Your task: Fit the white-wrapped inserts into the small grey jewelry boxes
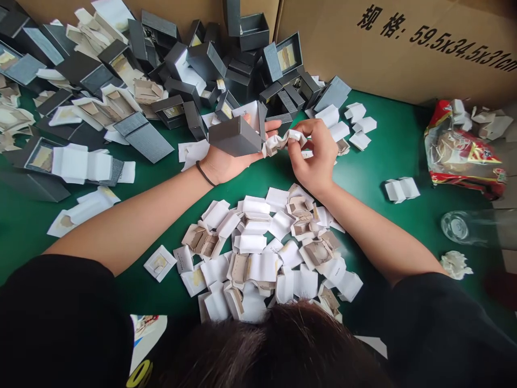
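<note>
My left hand (226, 161) lies palm up over the green table (399, 156) and holds a small dark grey box (238, 134) with its lid open. My right hand (313, 153) is closed in a pinch on a crumpled white paper insert (283, 141) right beside the box. A black band circles my left wrist. Below my hands lies a heap of white and beige paper inserts (262, 253).
A big pile of dark grey boxes (169, 70) and lids covers the far left. Brown cartons (396, 48) stand along the back. At the right lie a red snack bag (464, 153), a clear glass bottle (476, 226) and a crumpled paper ball (455, 264).
</note>
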Action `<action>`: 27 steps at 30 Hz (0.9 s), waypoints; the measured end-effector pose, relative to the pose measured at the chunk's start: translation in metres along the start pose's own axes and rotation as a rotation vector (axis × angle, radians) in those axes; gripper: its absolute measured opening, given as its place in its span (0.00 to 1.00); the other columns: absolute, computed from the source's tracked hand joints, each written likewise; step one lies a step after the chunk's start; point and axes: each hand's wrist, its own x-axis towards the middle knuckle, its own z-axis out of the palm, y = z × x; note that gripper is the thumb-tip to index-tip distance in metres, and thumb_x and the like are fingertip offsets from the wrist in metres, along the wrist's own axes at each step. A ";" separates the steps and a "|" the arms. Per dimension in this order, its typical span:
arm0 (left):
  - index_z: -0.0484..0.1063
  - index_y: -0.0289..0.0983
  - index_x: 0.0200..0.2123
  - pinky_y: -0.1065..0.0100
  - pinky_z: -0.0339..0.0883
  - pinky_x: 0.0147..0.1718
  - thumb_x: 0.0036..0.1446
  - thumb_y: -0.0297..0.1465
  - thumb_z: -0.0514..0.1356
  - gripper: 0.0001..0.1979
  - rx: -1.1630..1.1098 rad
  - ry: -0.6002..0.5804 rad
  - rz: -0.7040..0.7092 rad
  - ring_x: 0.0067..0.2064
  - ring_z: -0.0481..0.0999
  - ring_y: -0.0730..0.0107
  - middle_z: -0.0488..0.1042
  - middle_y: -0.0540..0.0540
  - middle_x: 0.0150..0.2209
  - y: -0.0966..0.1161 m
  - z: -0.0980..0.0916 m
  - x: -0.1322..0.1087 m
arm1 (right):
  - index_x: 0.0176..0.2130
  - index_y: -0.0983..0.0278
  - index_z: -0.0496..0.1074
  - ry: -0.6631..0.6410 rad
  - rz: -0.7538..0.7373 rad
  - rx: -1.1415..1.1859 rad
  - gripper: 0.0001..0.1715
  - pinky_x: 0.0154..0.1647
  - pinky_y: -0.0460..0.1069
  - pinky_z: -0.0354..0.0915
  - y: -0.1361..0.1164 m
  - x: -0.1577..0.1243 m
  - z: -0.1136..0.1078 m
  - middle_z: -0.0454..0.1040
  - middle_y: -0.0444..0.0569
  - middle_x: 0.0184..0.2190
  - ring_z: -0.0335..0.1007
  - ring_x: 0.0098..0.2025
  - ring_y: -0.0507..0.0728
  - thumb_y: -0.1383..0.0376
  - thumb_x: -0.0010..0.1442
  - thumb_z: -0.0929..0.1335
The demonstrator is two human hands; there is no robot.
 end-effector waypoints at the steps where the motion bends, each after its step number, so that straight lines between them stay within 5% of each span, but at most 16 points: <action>1: 0.71 0.36 0.44 0.57 0.73 0.52 0.62 0.51 0.43 0.28 0.013 0.002 -0.010 0.56 0.73 0.61 0.74 0.41 0.51 0.000 0.000 0.001 | 0.44 0.59 0.66 0.017 -0.015 -0.033 0.18 0.44 0.56 0.72 0.001 0.000 -0.001 0.68 0.54 0.42 0.67 0.47 0.56 0.51 0.66 0.57; 12: 0.73 0.38 0.45 0.55 0.72 0.54 0.57 0.55 0.46 0.30 -0.118 -0.297 -0.260 0.58 0.72 0.56 0.69 0.38 0.58 -0.007 -0.012 0.006 | 0.44 0.59 0.69 0.169 -0.115 -0.060 0.18 0.51 0.61 0.70 0.014 0.005 -0.004 0.66 0.53 0.45 0.66 0.55 0.61 0.52 0.66 0.58; 27: 0.72 0.38 0.46 0.55 0.75 0.46 0.56 0.57 0.45 0.33 0.038 -0.085 -0.139 0.53 0.76 0.58 0.76 0.39 0.48 0.005 -0.009 0.003 | 0.46 0.59 0.68 0.127 -0.115 -0.086 0.18 0.52 0.61 0.70 0.012 0.004 -0.002 0.66 0.54 0.48 0.65 0.57 0.60 0.56 0.67 0.56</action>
